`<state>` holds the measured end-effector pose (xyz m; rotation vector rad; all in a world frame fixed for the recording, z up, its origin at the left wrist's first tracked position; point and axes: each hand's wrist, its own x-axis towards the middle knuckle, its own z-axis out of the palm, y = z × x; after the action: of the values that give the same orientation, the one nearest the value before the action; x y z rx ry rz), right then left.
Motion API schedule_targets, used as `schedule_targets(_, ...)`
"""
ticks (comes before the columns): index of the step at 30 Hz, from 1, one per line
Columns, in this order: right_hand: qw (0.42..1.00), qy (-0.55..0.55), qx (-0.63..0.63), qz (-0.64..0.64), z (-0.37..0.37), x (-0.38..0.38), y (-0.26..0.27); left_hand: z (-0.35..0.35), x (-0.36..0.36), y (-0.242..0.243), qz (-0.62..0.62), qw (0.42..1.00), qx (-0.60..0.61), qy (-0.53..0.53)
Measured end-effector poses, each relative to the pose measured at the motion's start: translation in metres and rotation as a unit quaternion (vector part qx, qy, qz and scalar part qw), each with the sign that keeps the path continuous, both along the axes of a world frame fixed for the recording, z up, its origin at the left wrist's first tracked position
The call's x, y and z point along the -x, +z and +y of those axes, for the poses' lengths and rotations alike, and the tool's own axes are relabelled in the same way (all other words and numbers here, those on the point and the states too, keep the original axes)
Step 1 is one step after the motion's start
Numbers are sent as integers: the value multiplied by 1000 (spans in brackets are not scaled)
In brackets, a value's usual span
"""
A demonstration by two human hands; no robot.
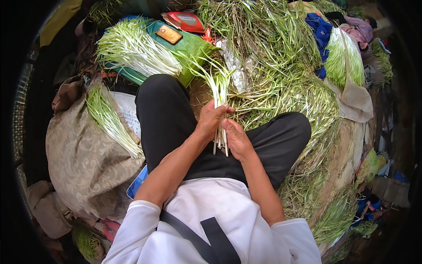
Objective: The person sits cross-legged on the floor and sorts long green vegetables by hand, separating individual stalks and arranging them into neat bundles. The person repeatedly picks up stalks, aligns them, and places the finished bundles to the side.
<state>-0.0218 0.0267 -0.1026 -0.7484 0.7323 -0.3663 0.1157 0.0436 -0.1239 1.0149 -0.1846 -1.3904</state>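
A small bunch of garlic chives (220,87) with white stalks and green tips is held upright over my lap. My left hand (211,118) grips it around the middle, thumb across the stalks. Lower down, my right hand (238,138) closes about the white ends from the right side; its fingers are partly hidden behind the stalks. Several cut ends hang below the hands, uneven in length. Beyond my left knee, a large heap of chives (141,49) lies on a green plastic sack (197,52). Loose chives and trimmed leaves (280,89) spread ahead and to the right.
A smartphone (168,34) and a red packet (184,21) rest on the sack. At left, a smaller bundle (112,122) lies on patterned cloth (75,158). Far right are a big bundle (343,59), blue cloth (318,36) and another person (359,29).
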Motion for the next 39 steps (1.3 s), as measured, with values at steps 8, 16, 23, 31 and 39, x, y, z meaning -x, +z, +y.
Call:
schedule_targets(8,999,36,-13,18,-12,3,5,-1,-6,10,32,996,-40,-75)
schedule_targets(16,997,-4,-42,70,-5,11,15,-4,-1,-1,74,991,-2,-110)
schedule_targets(23,996,-6,-31,81,3,11,19,-14,-4,-6,209,973,-10,-94)
schedule_targets(31,996,-10,-75,45,13,14,9,-16,0,-4,105,992,-65,-38)
schedule_targets(39,997,4,-70,23,17,11,10,8,4,18,-18,992,-42,-115)
